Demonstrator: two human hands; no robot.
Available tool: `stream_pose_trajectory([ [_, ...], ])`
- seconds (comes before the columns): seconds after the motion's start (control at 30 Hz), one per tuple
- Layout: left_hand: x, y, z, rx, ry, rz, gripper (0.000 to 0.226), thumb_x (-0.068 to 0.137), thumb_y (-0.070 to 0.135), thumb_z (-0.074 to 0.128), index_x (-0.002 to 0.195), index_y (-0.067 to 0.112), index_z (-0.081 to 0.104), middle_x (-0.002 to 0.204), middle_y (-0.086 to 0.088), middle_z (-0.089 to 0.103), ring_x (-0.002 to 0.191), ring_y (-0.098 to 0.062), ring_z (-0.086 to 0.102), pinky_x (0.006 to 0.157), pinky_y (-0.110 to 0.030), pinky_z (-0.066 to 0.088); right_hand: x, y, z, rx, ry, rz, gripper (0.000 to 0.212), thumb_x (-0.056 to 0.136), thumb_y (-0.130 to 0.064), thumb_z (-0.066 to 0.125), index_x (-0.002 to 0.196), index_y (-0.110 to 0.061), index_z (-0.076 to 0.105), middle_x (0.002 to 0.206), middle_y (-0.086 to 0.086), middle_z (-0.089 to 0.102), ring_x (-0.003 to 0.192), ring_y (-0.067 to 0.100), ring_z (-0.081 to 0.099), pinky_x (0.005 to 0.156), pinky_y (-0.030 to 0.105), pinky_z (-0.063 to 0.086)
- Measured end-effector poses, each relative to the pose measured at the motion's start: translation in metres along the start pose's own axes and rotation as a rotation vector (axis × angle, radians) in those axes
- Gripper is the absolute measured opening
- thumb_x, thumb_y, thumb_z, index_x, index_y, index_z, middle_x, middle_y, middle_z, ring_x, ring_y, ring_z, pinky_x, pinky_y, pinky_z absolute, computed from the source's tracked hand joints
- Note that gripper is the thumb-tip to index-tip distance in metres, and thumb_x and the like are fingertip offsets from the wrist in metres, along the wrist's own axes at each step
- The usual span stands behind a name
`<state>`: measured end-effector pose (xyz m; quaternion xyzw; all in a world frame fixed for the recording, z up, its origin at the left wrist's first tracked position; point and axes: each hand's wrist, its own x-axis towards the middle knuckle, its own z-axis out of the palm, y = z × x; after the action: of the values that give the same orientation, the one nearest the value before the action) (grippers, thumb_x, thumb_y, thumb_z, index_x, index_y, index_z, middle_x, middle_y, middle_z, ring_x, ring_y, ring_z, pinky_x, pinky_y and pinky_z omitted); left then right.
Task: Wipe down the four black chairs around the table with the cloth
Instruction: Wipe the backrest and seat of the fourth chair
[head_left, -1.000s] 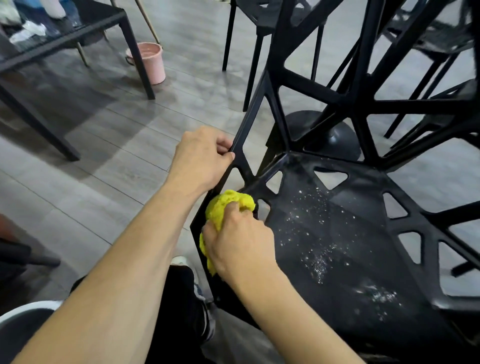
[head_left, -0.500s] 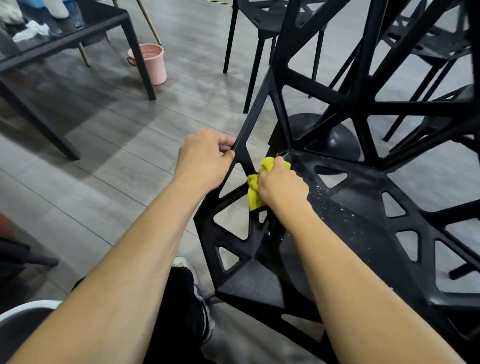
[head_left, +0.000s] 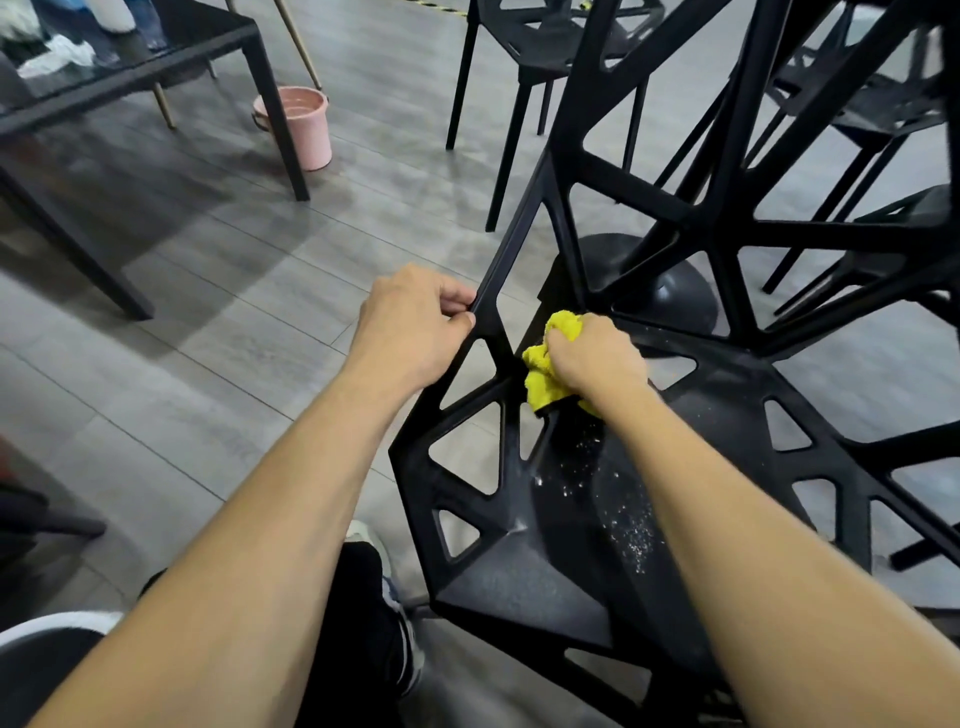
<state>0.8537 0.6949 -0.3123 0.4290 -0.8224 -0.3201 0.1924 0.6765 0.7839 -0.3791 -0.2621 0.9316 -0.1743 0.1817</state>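
Since the frame a moment ago, your right hand (head_left: 597, 358) is carrying the yellow cloth (head_left: 545, 376) a little further up the seat, toward the corner where the seat meets the backrest of the black chair (head_left: 519, 577) at centre frame. Your fingers are curling round the bunched cloth and pressing it onto the seat's inner edge. White specks are lying on the seat below and to the right of the cloth, toward the lower centre of the frame, so I judge the next stroke is coming back down along the seat toward you. Your right hand is the nearer one to them. Your left hand (head_left: 415, 327) is gripping the chair's slanted side strut, fingers wrapping it, thumb in front, steadying the frame. Both forearms are reaching out nearly straight from the bottom of the frame.
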Motion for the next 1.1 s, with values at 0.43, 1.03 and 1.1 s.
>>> stream_pose_trajectory([
  [0.43, -0.007, -0.016, 0.001, -0.229, -0.084, 0.018, 0.042, 0.085, 0.005, 0.064, 0.085, 0.046, 0.075, 0.085, 0.021, 0.072, 0.091, 0.002, 0.070, 0.091, -0.033, 0.058, -0.187, -0.037, 0.043, 0.091, -0.033, -0.320, 0.031, 0.094, -0.050, 0.043, 0.108, -0.023, 0.041, 0.091, 0.002, 0.057, 0.082, 0.037, 0.055, 0.072, 0.041, 0.043],
  [1.03, -0.005, -0.029, 0.012, -0.280, -0.054, -0.027, 0.042, 0.082, 0.001, 0.060, 0.104, 0.032, 0.076, 0.097, 0.011, 0.075, 0.093, 0.000, 0.070, 0.097, -0.032, 0.055, -0.235, 0.029, 0.064, -0.140, 0.119, -0.526, 0.051, 0.072, -0.054, 0.051, 0.119, -0.038, 0.064, 0.075, -0.004, 0.056, 0.041, 0.019, 0.052, 0.042, 0.025, 0.022],
  [1.1, -0.006, -0.028, 0.012, -0.285, -0.044, -0.039, 0.041, 0.082, 0.001, 0.060, 0.103, 0.033, 0.076, 0.096, 0.011, 0.075, 0.091, -0.001, 0.070, 0.096, -0.031, 0.056, -0.235, 0.035, 0.065, -0.168, 0.150, -0.486, 0.050, 0.073, -0.054, 0.047, 0.116, -0.037, 0.066, 0.071, -0.004, 0.053, 0.039, 0.019, 0.051, 0.043, 0.024, 0.019],
])
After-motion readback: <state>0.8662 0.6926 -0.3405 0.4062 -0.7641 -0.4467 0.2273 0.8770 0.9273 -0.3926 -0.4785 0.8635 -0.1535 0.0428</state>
